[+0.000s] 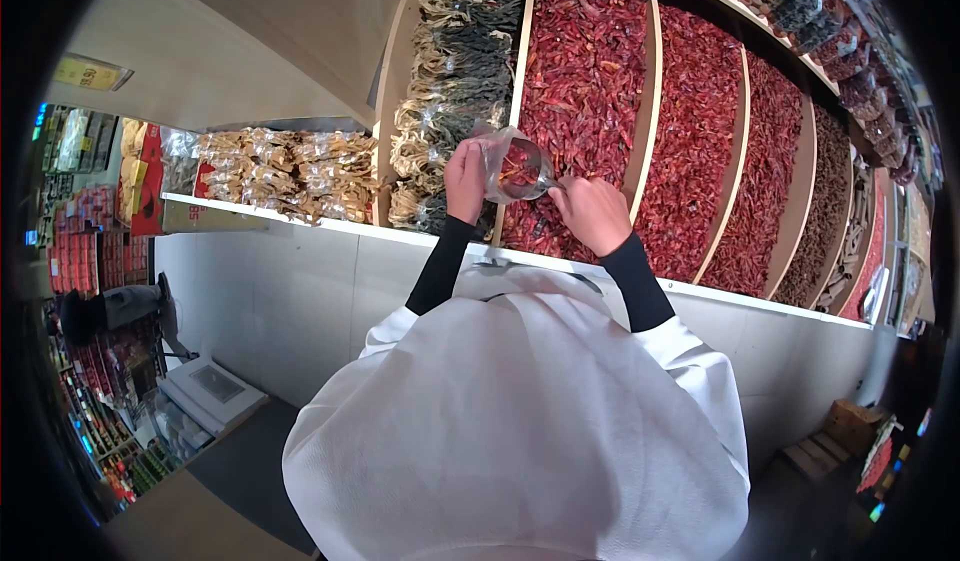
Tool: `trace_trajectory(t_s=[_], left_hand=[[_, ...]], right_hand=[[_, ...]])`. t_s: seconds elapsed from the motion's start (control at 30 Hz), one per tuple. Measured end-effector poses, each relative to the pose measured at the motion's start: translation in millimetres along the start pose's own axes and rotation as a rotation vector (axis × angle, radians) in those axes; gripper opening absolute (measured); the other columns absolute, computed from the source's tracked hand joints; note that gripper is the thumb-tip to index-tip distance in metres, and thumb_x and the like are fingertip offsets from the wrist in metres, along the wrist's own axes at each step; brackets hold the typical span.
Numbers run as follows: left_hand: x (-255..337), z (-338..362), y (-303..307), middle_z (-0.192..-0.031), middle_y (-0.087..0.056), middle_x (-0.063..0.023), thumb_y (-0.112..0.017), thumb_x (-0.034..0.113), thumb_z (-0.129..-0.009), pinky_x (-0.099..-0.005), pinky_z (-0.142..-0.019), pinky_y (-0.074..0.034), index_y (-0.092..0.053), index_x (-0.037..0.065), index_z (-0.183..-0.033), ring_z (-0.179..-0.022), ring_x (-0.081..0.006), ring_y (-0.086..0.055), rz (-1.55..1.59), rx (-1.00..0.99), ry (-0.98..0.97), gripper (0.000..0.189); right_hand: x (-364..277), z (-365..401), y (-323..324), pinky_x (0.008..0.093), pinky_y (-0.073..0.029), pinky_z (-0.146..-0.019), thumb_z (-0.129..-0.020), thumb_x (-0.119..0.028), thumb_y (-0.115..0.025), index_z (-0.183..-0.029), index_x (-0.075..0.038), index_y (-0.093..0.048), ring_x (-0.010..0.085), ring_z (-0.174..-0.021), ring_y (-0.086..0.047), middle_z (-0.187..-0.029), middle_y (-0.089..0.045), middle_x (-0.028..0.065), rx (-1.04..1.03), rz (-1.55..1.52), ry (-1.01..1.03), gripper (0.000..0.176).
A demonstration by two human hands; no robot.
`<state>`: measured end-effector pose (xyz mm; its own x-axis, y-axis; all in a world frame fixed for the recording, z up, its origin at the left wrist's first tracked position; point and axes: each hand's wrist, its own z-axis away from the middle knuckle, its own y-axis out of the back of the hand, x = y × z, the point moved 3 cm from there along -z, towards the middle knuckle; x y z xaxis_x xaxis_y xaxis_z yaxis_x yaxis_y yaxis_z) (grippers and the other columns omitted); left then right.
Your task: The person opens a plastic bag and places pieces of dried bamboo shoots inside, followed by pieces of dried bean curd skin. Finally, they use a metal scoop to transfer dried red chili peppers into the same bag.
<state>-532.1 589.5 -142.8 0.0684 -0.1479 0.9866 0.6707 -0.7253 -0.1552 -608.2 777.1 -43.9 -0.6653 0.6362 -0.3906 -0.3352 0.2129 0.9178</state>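
My left hand (464, 183) is closed on the side of a clear plastic bag (491, 161). Right against the bag's mouth is a round scoop (541, 187) with a few dried red chilies (519, 159) in it. My right hand (594, 215) grips the scoop by its handle. Both hands are above the front of a bin of large dried red chilies (585, 61). The left hand also overlaps the neighbouring bin of bundled dried goods (460, 41), pale and dark green.
Wooden dividers (650, 91) separate the bins, and a white front ledge (770, 306) runs below them. Smaller chilies (692, 141) and brown spices (815, 201) fill bins to the right. Packaged brown goods (290, 166) lie left. A scale-like machine (212, 391) and a person (115, 306) are farther left.
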Motion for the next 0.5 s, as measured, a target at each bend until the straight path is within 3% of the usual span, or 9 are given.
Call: trace_trajectory(t_s=[0.03,0.27,0.33,0.4,0.47,0.5], left_hand=[[-1,-1,2,-0.075,-0.051,0.0062,-0.043,0.023,-0.103,-0.018,-0.06,-0.035,-0.062,0.002,-0.101,-0.068,-0.0012,-0.04,0.032,-0.002,0.061,0.029],[8,-8,6,-0.079,-0.055,0.0057,-0.043,0.021,-0.103,-0.0175,-0.057,-0.034,-0.062,0.001,-0.103,-0.064,-0.0005,-0.04,0.103,0.047,0.041,0.028],[14,-10,5,-0.084,-0.059,0.0037,-0.043,0.021,-0.103,-0.0174,-0.059,-0.038,-0.062,0.001,-0.104,-0.066,-0.0006,-0.045,0.133,0.058,0.022,0.027],[10,-13,6,-0.089,-0.062,0.0013,-0.043,0.021,-0.103,-0.0174,-0.062,-0.041,-0.061,0.0,-0.106,-0.07,-0.0013,-0.05,0.128,0.022,0.077,0.028],[17,-15,0,-0.088,-0.062,0.0022,-0.043,0.021,-0.103,-0.0171,-0.055,-0.039,-0.062,0.001,-0.107,-0.064,-0.0004,-0.048,0.176,0.059,0.01,0.029],[11,-18,2,-0.082,-0.061,0.0038,-0.043,0.021,-0.103,-0.0168,-0.047,-0.031,-0.063,0.002,-0.108,-0.054,0.001,-0.04,0.102,0.064,-0.017,0.029]], right_hand=[[-3,-1,3,0.049,-0.05,-0.063,-0.09,-0.028,-0.059,-0.084,-0.003,-0.066,0.0382,-0.068,-0.063,-0.067,-0.062,0.0214,0.017,0.058,0.016,0.027],[-16,7,29,0.0477,-0.051,-0.061,-0.09,-0.027,-0.06,-0.088,-0.006,-0.068,0.0369,-0.065,-0.064,-0.066,-0.063,0.0191,0.062,0.098,0.03,0.023],[-19,16,42,0.0461,-0.051,-0.058,-0.089,-0.027,-0.062,-0.081,-0.007,-0.067,0.0343,-0.063,-0.064,-0.063,-0.063,0.0168,0.087,0.059,0.0,0.022],[-6,26,43,0.0466,-0.05,-0.058,-0.09,-0.026,-0.061,-0.088,-0.008,-0.068,0.0353,-0.064,-0.064,-0.065,-0.062,0.0183,0.06,0.035,-0.034,0.02],[16,40,36,0.0472,-0.048,-0.058,-0.092,-0.027,-0.059,-0.094,-0.007,-0.068,0.0381,-0.066,-0.063,-0.065,-0.061,0.0205,0.112,-0.261,-0.116,0.022],[27,47,30,0.0489,-0.046,-0.059,-0.094,-0.028,-0.057,-0.098,-0.004,-0.066,0.0412,-0.069,-0.062,-0.068,-0.061,0.0226,0.11,-0.364,-0.167,0.026]])
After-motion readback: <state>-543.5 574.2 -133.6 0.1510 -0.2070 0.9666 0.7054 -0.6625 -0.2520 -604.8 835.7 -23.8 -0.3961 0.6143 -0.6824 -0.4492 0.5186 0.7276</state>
